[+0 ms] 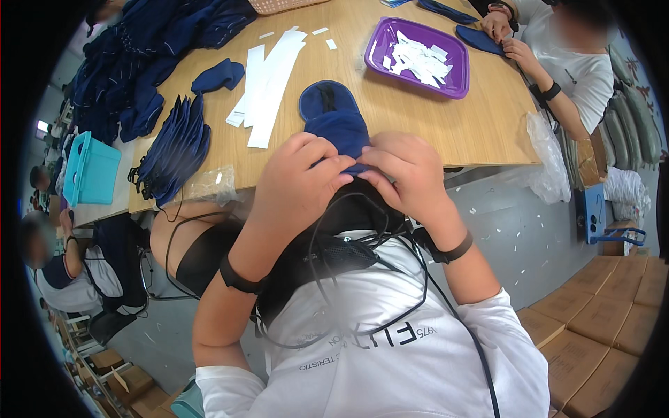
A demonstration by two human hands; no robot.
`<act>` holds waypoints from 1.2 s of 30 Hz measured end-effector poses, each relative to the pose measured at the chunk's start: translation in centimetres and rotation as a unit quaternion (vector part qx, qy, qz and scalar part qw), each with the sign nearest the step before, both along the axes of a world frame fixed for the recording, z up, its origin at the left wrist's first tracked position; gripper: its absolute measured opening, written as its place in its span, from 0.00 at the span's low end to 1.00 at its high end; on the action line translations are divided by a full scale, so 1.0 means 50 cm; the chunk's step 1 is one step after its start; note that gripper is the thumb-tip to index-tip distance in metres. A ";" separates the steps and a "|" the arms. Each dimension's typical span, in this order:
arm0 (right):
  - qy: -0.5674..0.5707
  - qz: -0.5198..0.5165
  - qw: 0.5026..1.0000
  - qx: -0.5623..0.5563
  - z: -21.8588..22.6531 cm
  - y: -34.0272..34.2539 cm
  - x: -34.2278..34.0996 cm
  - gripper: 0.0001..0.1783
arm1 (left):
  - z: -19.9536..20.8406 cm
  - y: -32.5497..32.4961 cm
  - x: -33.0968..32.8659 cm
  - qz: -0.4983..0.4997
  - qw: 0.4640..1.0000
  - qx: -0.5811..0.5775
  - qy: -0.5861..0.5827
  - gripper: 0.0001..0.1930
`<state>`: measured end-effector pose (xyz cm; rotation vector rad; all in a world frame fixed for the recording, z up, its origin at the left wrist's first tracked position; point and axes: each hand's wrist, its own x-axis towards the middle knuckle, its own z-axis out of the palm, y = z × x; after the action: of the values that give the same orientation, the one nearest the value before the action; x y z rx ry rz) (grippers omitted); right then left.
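Observation:
A navy blue cloth piece (337,129) with a rounded far end lies at the table's near edge, a dark strip showing on its far part. My left hand (301,171) pinches its near edge between thumb and fingers. Close beside it, my right hand (406,168) grips the same edge, thumb below and fingers above. The fingertips almost meet, and they hide the part of the cloth between them.
Long white paper strips (273,90) lie beyond my left hand. A purple tray (456,82) holds small white slips. Stacked navy pieces (178,150) and a large navy cloth heap (132,66) are at left. Another person's hands (507,38) hold navy cloth at far right.

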<state>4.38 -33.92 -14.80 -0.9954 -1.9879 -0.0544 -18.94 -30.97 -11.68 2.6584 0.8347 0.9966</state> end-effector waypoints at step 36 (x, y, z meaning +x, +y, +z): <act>-0.046 -0.016 0.995 -0.092 0.037 0.052 -0.018 0.08 | -0.014 0.020 0.035 0.148 0.988 0.021 -0.042 0.04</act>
<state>3.50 -31.33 -12.97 -1.1608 -2.0900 0.0691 -17.17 -29.95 -12.37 2.5546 1.2264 1.1952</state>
